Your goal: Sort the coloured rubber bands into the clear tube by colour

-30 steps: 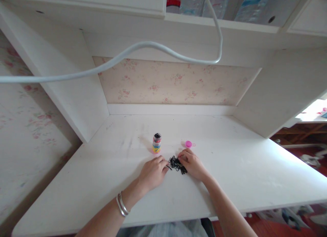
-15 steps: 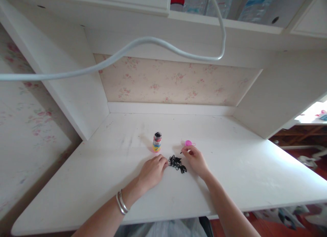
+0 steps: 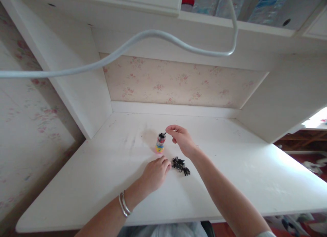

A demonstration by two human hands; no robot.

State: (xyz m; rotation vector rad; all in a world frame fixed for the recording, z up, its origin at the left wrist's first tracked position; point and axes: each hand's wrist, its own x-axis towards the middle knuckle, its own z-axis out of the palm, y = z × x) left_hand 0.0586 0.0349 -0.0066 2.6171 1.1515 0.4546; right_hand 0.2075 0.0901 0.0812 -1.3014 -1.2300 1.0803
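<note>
A small jar (image 3: 160, 147) with a colourful label stands upright on the desk, filled to its mouth with black rubber bands (image 3: 162, 135). Beside its rim, on the right, my right hand (image 3: 181, 137) pinches a thin black rubber band (image 3: 165, 131) between thumb and fingertip. A loose pile of black rubber bands (image 3: 179, 164) lies in front of the jar, to its right. My left hand (image 3: 156, 173) rests on the desk with curled fingers at the pile's left edge. What its fingertips hold, if anything, is hidden. The pink lid is mostly covered by my right arm.
A white cable (image 3: 153, 33) hangs across the upper view in front of the shelf. Plastic bottles (image 3: 268, 6) stand in the open cupboard above. Side panels (image 3: 68, 80) bound the white desk (image 3: 237, 168).
My right hand has moved up and left from beside the pile to the jar's mouth, carrying a black rubber band. My left hand stays by the pile. The view has shifted slightly.
</note>
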